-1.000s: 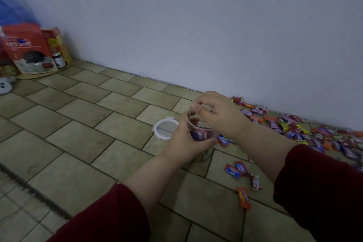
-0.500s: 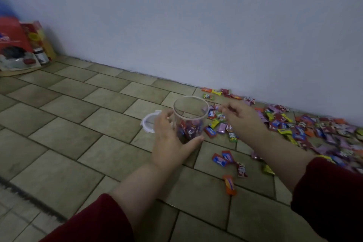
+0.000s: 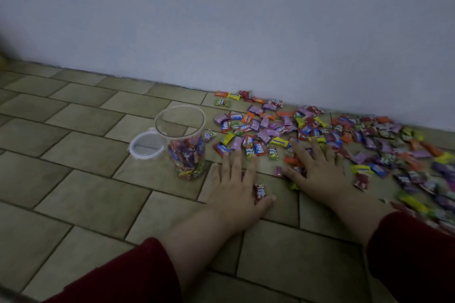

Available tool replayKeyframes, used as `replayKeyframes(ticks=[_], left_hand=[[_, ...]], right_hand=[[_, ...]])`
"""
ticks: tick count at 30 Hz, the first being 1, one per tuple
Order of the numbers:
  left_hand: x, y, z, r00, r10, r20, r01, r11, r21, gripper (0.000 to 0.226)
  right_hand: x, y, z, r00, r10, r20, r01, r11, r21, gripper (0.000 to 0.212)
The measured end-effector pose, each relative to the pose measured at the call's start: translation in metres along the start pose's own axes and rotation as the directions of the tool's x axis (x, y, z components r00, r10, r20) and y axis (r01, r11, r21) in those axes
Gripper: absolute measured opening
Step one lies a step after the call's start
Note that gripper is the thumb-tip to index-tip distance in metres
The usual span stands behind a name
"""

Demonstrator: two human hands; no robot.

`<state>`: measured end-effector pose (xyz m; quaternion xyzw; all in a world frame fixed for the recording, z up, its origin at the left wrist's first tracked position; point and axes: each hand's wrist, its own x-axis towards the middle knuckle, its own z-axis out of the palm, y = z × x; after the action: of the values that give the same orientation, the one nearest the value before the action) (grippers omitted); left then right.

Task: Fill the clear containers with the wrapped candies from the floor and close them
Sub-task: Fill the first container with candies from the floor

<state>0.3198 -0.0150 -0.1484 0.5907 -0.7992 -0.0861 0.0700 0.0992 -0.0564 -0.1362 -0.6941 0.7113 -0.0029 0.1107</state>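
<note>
A clear round container (image 3: 185, 145) stands upright on the tiled floor, lidless and roughly half full of wrapped candies. Its clear lid (image 3: 146, 145) lies flat on the floor just to its left, touching it. Many wrapped candies (image 3: 266, 130) are scattered to the right along the wall. My left hand (image 3: 237, 184) lies flat, fingers spread, right of the container, covering a few candies, with a red one (image 3: 259, 190) beside its thumb. My right hand (image 3: 317, 170) is spread palm-down over candies at the pile's near edge. Neither hand grips anything.
A pale wall (image 3: 246, 19) runs along the back, with candies reaching its base. The candy spread continues to the right edge (image 3: 418, 155). Bare beige tiles (image 3: 73, 179) lie left of and in front of the container. Dark red sleeves cover both forearms.
My left hand let go of the container, which now stands on the floor, and moved right onto the candies. My right hand dropped flat onto the pile. The view shifted right.
</note>
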Motion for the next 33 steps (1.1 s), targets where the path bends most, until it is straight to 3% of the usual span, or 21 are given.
replayKeyframes(ticks=[5, 9, 11, 16, 19, 22, 26, 29, 33], left_hand=[[0.054, -0.005, -0.005, 0.993, -0.118, 0.019, 0.118, 0.993, 0.024, 0.096], [0.082, -0.008, -0.007, 0.983, -0.163, 0.083, 0.163, 0.987, 0.015, 0.088], [0.085, -0.007, -0.007, 0.986, -0.156, 0.066, 0.154, 0.988, 0.035, 0.079], [0.078, -0.009, -0.002, 0.984, -0.025, -0.174, 0.033, 0.999, 0.043, 0.053], [0.074, -0.005, -0.007, 0.983, 0.046, -0.178, -0.04, 0.998, 0.038, 0.053], [0.066, 0.003, -0.012, 0.982, 0.061, -0.177, -0.045, 0.995, 0.09, 0.037], [0.055, 0.004, -0.014, 0.981, 0.074, -0.18, -0.062, 0.996, 0.071, 0.034], [0.047, 0.005, -0.025, 0.978, 0.067, -0.198, -0.07, 0.997, -0.011, 0.033], [0.033, 0.011, -0.06, 0.909, 0.12, -0.398, -0.191, 0.971, -0.143, 0.021]], right_hand=[[0.021, -0.003, -0.004, 0.998, -0.005, -0.068, 0.008, 0.999, 0.048, 0.065], [0.031, -0.004, -0.005, 0.997, -0.042, -0.057, 0.045, 0.997, 0.063, 0.075], [0.031, -0.003, 0.0, 0.994, -0.073, -0.077, 0.072, 0.997, -0.024, 0.076], [0.029, -0.005, 0.001, 0.936, -0.217, -0.276, 0.187, 0.973, -0.133, 0.064], [0.024, -0.013, -0.001, 0.934, -0.246, -0.26, 0.212, 0.965, -0.152, 0.047], [0.019, -0.02, -0.004, 0.953, -0.235, -0.19, 0.21, 0.967, -0.14, 0.034], [0.019, -0.021, -0.012, 0.896, -0.347, -0.276, 0.322, 0.937, -0.132, 0.024], [0.021, -0.02, -0.02, 0.957, -0.125, -0.261, 0.179, 0.965, 0.194, 0.024], [0.019, -0.032, -0.036, 0.947, 0.04, -0.319, 0.116, 0.882, 0.456, 0.028]])
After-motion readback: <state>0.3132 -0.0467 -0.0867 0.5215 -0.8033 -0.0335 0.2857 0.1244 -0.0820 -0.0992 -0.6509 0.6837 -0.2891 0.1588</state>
